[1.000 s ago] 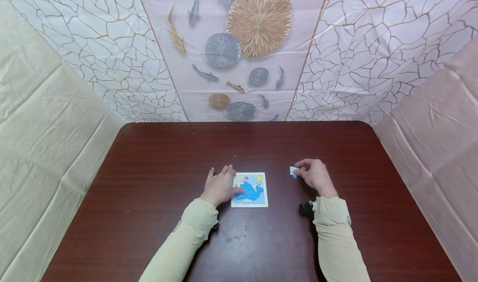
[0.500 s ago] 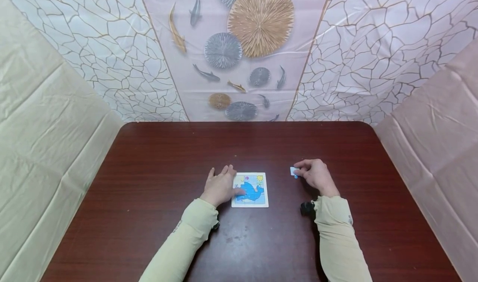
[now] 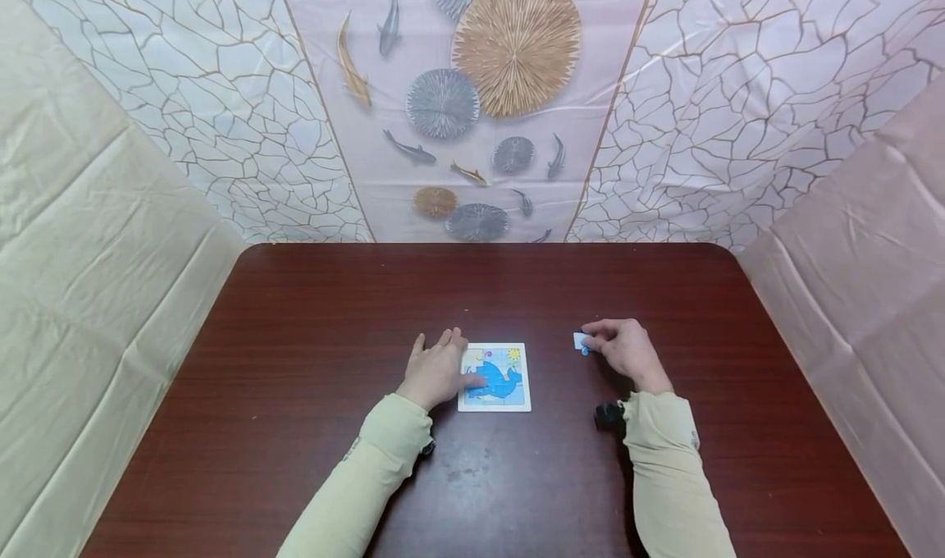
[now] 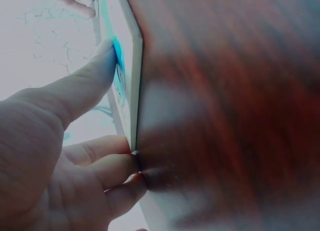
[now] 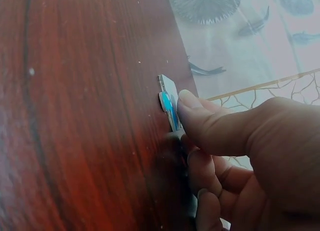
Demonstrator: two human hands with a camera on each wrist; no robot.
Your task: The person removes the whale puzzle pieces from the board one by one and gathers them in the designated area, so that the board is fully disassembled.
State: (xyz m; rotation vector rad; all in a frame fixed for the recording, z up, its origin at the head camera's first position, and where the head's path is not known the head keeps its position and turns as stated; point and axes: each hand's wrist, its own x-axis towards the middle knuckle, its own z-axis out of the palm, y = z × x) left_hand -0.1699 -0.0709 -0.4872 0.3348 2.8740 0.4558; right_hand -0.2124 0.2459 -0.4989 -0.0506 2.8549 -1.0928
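A square jigsaw puzzle in a white frame (image 3: 519,407) lies on the table, with a blue dolphin and a yellow sun on its picture. My left hand (image 3: 434,375) rests at its left side, thumb laid on the dolphin and fingers reaching along the edge. In the left wrist view the thumb (image 4: 85,83) presses the picture face while fingertips touch the table by the frame's corner. To the right of the puzzle, my right hand (image 3: 626,349) pinches a small white and light-blue puzzle piece (image 5: 169,103) between thumb and fingers, close over the tabletop.
The dark red-brown table (image 3: 332,295) reaches back to a patterned cloth wall (image 3: 472,156). Pale cloth panels rise at both sides. A black wrist camera (image 3: 609,415) sits below my right hand.
Almost nothing moves. The head view shifts very slightly; my left hand stays on the puzzle and my right hand keeps its pinch on the piece in about the same place.
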